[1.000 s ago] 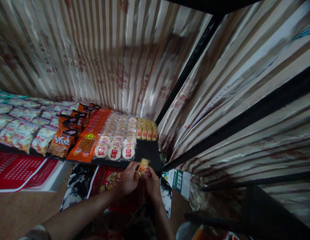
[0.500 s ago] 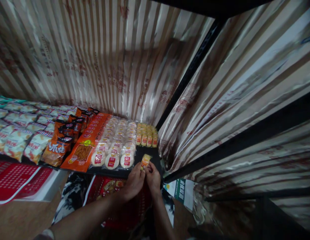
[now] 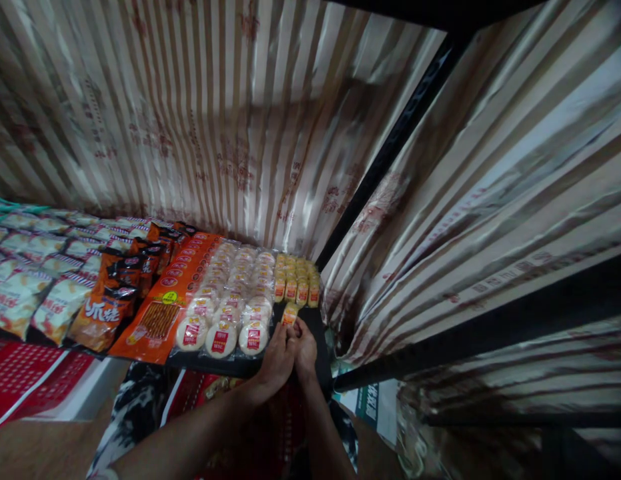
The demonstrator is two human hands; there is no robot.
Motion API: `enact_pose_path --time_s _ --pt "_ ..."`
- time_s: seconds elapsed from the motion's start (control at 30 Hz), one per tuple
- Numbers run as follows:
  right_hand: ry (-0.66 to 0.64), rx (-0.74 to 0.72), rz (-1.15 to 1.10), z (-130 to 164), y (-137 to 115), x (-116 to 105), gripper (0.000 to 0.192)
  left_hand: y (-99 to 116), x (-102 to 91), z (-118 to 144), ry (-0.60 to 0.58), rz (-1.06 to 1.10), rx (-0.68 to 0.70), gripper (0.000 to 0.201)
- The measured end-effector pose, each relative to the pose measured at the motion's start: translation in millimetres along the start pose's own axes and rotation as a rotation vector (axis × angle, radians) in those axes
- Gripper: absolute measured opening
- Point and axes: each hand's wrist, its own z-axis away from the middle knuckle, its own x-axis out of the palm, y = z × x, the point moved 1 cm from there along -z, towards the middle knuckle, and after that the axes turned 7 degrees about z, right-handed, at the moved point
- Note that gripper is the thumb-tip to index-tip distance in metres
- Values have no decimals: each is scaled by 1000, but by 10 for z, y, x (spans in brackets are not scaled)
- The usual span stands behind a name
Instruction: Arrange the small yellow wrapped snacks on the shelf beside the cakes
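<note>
Between the fingertips of my left hand [image 3: 279, 357] and my right hand [image 3: 304, 347] is a small yellow snack packet [image 3: 289, 314] with an orange label. Both hands are closed on its lower end, over the black shelf [image 3: 310, 322]. Just behind it stand rows of matching small yellow packets [image 3: 296, 279]. Left of my hands lie rows of round white crackers in clear wrappers [image 3: 223, 339] with red labels.
An orange pretzel-stick bag [image 3: 160, 317], orange-and-black snack bags [image 3: 100, 313] and white snack bags [image 3: 60, 303] fill the shelf leftward. Red baskets [image 3: 20, 380] sit below. A black post [image 3: 385, 160] and striped curtain [image 3: 230, 120] bound the back and right.
The yellow packet has moved closer to the front of the rows of matching packets, with both hands still on it. The view has shifted slightly.
</note>
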Motion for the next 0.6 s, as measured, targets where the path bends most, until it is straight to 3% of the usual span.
enact_pose_path --time_s 0.6 --pt "-45 -60 -47 -304 -177 159 44 221 -23 -197 22 112 -30 56"
